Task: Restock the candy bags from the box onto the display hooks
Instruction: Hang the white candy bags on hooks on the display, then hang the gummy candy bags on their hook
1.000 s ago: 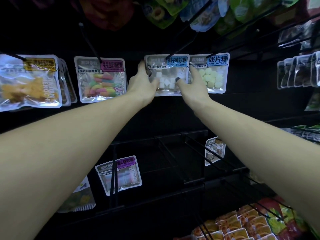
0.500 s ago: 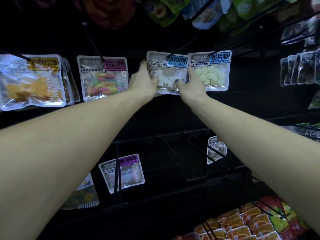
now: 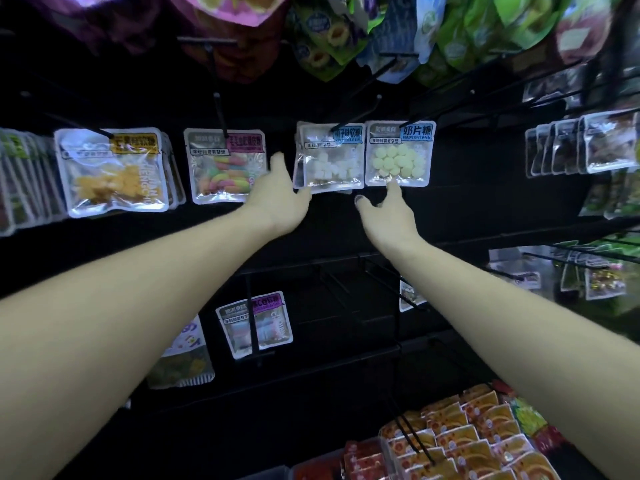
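Rack: a dark peg-hook display (image 3: 311, 237), its rows of black wire hooks jutting out so bags slide on by the punched hole at the top.
Bag in hand's reach: the clear bag of white cube candy (image 3: 329, 157) hangs on its hook (image 3: 349, 116) in the middle of the upper row, just beside the milk-tablet bag (image 3: 398, 154) on its right; a few more seem stacked behind it.
Left hand: the left hand (image 3: 280, 199) is spread loosely, fingertips at the bag's lower left corner, touching or all but touching; it grips nothing.
Right hand: the right hand (image 3: 388, 216) is relaxed and spread below the two bags, one finger up near the bottom edge of the milk-tablet bag, nothing pinched.
Why so: I'd judge both hands flank the bag to let it settle straight on the hook, facing front.
Neighbours: worm-gummy bag (image 3: 225, 164) and yellow mango-gummy bags (image 3: 114, 171) to the left.
Box: not in view.
Lower rows: several hooks look bare, so restocking seems unfinished.
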Available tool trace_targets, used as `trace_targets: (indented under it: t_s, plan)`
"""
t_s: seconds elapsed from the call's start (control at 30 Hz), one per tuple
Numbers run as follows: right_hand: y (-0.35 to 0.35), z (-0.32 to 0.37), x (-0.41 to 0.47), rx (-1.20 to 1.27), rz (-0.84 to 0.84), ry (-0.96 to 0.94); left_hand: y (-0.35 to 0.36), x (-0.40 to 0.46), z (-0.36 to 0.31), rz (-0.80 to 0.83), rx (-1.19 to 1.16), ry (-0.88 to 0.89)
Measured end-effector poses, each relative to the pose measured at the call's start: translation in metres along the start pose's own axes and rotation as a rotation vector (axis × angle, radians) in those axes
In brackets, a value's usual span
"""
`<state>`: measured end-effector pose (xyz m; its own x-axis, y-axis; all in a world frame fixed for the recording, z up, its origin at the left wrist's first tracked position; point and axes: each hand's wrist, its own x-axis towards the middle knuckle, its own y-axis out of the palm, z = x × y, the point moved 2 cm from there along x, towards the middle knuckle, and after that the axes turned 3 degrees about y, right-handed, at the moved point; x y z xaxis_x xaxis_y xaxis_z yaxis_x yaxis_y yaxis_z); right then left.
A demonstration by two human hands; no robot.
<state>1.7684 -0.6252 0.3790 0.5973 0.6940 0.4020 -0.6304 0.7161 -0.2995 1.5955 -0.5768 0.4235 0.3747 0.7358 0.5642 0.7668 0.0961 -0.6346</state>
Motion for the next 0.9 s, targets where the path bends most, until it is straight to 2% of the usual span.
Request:
trace_targets:
  t_s: [0.17, 0.3, 0.37, 0.5, 0.67, 0.83, 0.9]
  plan:
    - [-0.013, -0.003, -0.065, -0.023, 0.007, -0.028, 0.000, -0.069, 0.002, 0.100, 0.021, 0.055]
    - [-0.020, -0.009, -0.130, -0.030, -0.104, -0.182, 0.012, -0.144, 0.004, 0.099, 0.067, 0.192]
    - [-0.019, -0.019, -0.166, -0.018, -0.100, -0.253, 0.019, -0.191, 0.008, 0.091, 0.063, 0.288]
    - [0.002, -0.073, -0.240, -0.063, 0.005, -0.271, 0.052, -0.290, 0.037, 0.277, 0.095, 0.406]
    - [0.048, -0.184, -0.338, -0.171, 0.259, -0.044, 0.121, -0.405, 0.113, 0.627, 0.180, 0.263]
    - [0.081, -0.302, -0.423, -0.420, 0.716, 0.404, 0.185, -0.490, 0.182, 0.945, 0.253, 0.006]
    - [0.083, -0.336, -0.451, -0.489, 0.842, 0.552, 0.203, -0.521, 0.201, 1.038, 0.274, -0.058]
